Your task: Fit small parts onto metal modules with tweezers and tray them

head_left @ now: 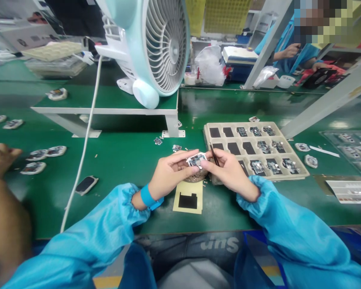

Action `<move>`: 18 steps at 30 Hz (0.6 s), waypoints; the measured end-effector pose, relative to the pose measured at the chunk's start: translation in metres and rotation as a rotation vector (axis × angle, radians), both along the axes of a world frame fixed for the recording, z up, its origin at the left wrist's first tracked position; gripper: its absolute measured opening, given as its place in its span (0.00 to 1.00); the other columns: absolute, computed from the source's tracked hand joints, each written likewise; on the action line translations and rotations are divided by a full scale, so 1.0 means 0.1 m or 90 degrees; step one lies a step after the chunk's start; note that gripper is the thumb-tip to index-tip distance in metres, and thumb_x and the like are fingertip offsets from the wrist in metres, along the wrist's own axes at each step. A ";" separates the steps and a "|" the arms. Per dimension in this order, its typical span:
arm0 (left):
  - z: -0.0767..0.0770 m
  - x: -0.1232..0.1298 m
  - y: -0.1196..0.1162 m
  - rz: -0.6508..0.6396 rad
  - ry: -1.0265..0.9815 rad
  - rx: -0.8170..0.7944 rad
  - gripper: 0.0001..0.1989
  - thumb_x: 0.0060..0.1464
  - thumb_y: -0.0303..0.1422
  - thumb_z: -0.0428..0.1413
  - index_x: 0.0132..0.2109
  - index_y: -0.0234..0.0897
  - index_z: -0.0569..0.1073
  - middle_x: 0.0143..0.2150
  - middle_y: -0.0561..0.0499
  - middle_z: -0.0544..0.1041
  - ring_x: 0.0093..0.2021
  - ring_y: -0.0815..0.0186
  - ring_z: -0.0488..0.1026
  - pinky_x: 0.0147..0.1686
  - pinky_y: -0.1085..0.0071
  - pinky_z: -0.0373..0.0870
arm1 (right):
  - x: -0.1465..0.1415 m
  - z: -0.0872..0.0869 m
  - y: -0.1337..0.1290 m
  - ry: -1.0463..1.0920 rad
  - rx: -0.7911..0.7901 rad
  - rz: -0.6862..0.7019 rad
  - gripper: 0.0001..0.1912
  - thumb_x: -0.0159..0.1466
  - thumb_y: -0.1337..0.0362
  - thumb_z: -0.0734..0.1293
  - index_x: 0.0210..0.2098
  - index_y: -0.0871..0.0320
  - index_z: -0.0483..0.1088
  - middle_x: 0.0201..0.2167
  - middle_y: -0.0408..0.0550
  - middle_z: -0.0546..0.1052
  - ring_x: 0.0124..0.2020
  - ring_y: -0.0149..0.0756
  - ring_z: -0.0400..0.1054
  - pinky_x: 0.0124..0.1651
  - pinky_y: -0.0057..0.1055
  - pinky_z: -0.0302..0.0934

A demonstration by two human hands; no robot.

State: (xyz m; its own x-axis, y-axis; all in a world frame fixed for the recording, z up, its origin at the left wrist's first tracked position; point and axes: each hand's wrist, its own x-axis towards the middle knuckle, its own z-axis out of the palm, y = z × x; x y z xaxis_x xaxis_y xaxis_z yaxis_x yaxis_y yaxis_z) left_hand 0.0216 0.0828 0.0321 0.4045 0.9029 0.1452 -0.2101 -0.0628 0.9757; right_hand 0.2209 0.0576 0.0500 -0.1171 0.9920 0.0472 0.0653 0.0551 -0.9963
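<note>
Between both hands, over the middle of the bench, is a small white-framed device with a circuit board. My left hand grips its left side, the thumb along the lower edge. At the right, my right hand pinches the device's edge and also holds dark tweezers pointing up. Under the hands sits a round brownish object, mostly covered. Just below lies a yellow backing sheet with a black cut-out sticker. A beige compartment tray with circuit boards and black pieces stands right of my right hand.
A light-blue fan stands on a raised shelf at the back. Its white cable crosses the bench on the left. Several device housings lie left, near another person's arm. Metal posts rise at right.
</note>
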 end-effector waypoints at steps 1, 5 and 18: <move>0.00 0.00 0.00 -0.001 -0.002 0.000 0.24 0.49 0.31 0.71 0.54 0.41 0.82 0.55 0.44 0.80 0.52 0.57 0.80 0.54 0.62 0.79 | 0.00 0.00 0.00 -0.004 0.001 0.001 0.16 0.57 0.52 0.77 0.37 0.55 0.75 0.34 0.45 0.78 0.34 0.34 0.70 0.39 0.31 0.66; 0.01 0.01 -0.01 -0.007 -0.008 -0.007 0.23 0.49 0.30 0.71 0.54 0.40 0.82 0.55 0.44 0.81 0.52 0.56 0.80 0.55 0.60 0.79 | 0.00 -0.01 -0.02 -0.019 -0.013 -0.006 0.17 0.58 0.50 0.76 0.36 0.56 0.74 0.30 0.43 0.76 0.29 0.32 0.67 0.33 0.30 0.63; -0.01 0.00 -0.01 -0.004 0.001 -0.030 0.25 0.47 0.31 0.72 0.54 0.38 0.81 0.55 0.43 0.81 0.52 0.54 0.80 0.55 0.58 0.79 | 0.00 -0.02 -0.01 -0.002 -0.004 -0.005 0.16 0.58 0.51 0.77 0.35 0.56 0.74 0.30 0.42 0.76 0.28 0.30 0.67 0.33 0.29 0.63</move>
